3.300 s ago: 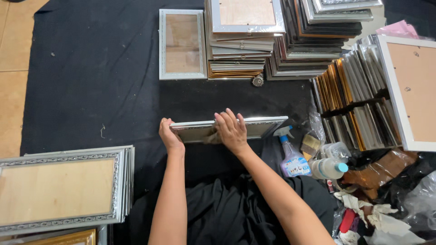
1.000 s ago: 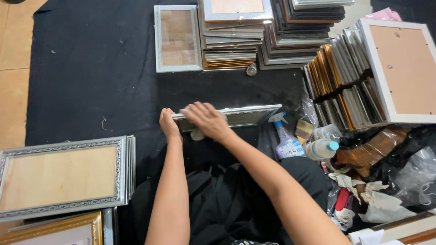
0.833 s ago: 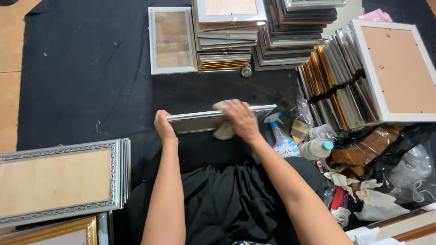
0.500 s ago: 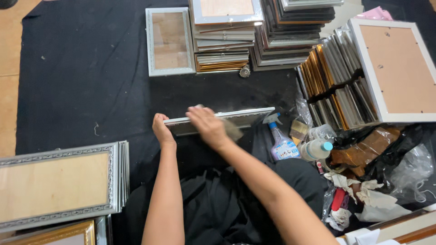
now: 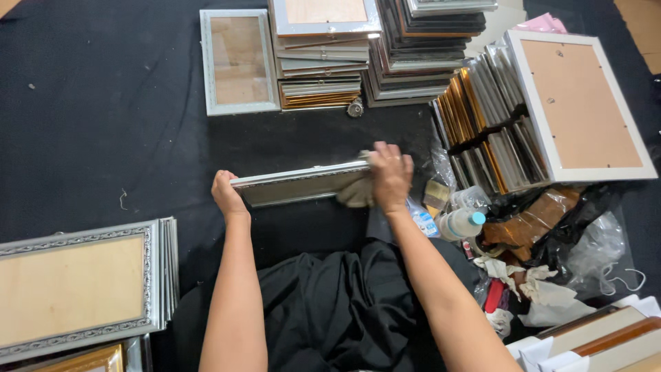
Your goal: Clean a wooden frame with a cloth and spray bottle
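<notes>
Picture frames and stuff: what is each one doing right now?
Silver frame: on edge, gripped.
Left hand: holding its end.
Right hand: pressing cloth on it.
Frame stacks: piled flat.
White frame: back side up.
Bottle: lying down, capped.

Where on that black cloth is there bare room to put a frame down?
The widest bare stretch of black cloth lies left of the lone silver frame and above the left frame stack. A narrower strip runs between the held frame and the back stacks. The right side, around the bottle and wrappings, is crowded.
</notes>
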